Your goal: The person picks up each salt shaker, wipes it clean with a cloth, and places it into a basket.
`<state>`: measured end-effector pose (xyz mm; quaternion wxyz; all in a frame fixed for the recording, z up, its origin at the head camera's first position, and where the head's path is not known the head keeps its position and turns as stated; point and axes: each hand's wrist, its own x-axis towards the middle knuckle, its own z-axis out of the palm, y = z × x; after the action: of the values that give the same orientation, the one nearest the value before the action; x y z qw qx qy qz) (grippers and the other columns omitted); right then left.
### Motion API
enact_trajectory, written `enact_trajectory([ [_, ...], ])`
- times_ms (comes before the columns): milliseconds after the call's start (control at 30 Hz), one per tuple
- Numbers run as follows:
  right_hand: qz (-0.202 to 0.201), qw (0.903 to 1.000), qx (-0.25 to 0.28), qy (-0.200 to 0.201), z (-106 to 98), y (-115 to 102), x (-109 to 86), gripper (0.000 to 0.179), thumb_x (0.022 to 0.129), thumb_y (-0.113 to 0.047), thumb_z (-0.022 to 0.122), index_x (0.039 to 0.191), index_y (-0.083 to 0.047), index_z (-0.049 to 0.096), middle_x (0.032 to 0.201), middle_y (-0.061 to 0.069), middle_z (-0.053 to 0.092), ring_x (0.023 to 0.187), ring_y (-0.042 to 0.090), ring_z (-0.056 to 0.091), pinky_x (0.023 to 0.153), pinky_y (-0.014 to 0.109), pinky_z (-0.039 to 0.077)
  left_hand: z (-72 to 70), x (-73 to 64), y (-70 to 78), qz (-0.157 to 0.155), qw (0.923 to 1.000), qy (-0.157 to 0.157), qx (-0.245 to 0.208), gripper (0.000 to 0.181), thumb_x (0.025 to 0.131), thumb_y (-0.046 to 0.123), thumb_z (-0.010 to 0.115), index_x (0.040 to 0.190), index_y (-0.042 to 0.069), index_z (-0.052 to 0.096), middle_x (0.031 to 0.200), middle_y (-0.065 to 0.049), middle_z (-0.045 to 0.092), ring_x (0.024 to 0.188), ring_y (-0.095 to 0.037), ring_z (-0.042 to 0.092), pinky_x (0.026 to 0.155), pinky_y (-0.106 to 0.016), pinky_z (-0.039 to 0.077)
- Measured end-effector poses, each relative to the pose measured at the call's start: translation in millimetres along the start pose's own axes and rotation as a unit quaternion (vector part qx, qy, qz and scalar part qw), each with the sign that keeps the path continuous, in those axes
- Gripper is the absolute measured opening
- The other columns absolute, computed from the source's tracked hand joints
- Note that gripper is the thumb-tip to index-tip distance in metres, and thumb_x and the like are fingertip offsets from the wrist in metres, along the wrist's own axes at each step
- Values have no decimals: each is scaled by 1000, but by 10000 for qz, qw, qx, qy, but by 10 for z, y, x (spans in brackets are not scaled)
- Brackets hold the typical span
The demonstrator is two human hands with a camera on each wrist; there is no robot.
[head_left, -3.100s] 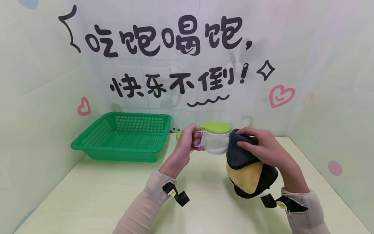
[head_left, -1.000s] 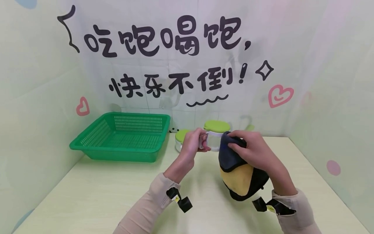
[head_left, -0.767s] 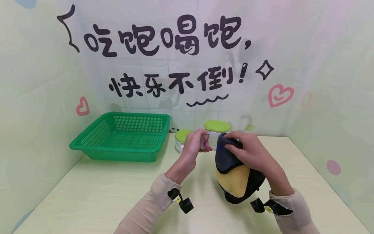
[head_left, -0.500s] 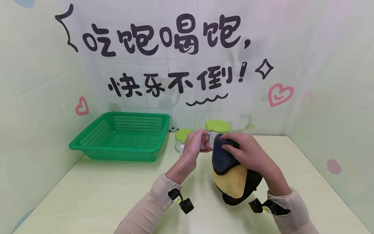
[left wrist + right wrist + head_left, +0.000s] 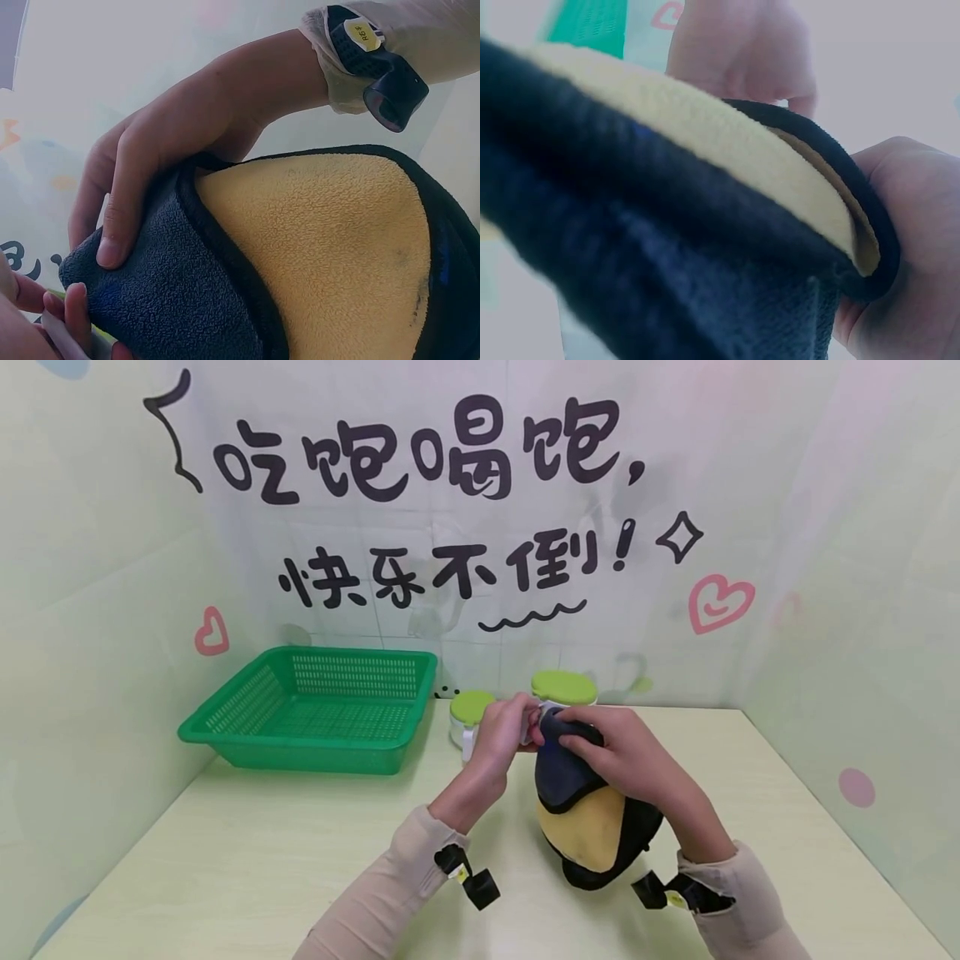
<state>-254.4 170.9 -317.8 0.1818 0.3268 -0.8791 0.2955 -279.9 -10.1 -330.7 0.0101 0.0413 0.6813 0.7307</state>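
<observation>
A lidded jar (image 5: 564, 687) with a light green top is held up by my left hand (image 5: 497, 733), whose fingers curl round its white handle. Most of the jar's body is hidden behind the cloth. My right hand (image 5: 628, 753) pinches a folded cloth (image 5: 579, 828), dark blue on one face and yellow on the other, with black edging. The cloth's upper corner lies against the handle, right by my left fingertips. In the left wrist view, the cloth (image 5: 322, 240) hangs below the right hand (image 5: 169, 142). The right wrist view has the cloth (image 5: 705, 142) close up, covering the jar.
A second, smaller jar (image 5: 470, 708) with a green lid stands behind my left hand. The green perforated basket (image 5: 307, 753) sits at the back left of the pale table (image 5: 300, 852). A printed curtain (image 5: 480, 518) closes off the back.
My right hand has moved the cloth leftward, from the jar's right side across its front to the handle. My left hand has shifted slightly right, still holding the jar.
</observation>
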Motion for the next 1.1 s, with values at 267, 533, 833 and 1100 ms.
enact_trajectory([
  [267,-17,9999,-7,107,-44,35,1,20,96,-10,71,115,-10,74,110,7,77,102,21,72,89,46,57,-30,9,54,31,10000,7,-79,28,94,24,50,71,11,56,57,2,56,56,-12,57,63,-25,55],
  [533,141,9996,151,210,-142,118,-45,21,95,-7,71,116,-8,74,113,10,77,108,26,72,94,51,56,-40,26,78,-22,9998,-172,-133,28,96,23,48,76,5,56,56,2,54,54,-14,59,64,-26,57],
  [833,314,9992,156,179,-170,188,-59,20,95,-8,71,115,-9,75,113,9,77,107,26,71,94,51,56,-67,32,61,-94,9998,-138,-135,28,96,23,48,74,8,55,57,2,53,53,-14,61,63,-26,58],
  [1100,412,9989,180,121,-184,243,-32,20,94,-7,72,113,-9,75,114,9,77,108,26,71,96,50,55,-85,27,50,-194,9997,-103,-126,27,96,22,47,74,8,55,58,1,53,52,-13,60,64,-26,58],
])
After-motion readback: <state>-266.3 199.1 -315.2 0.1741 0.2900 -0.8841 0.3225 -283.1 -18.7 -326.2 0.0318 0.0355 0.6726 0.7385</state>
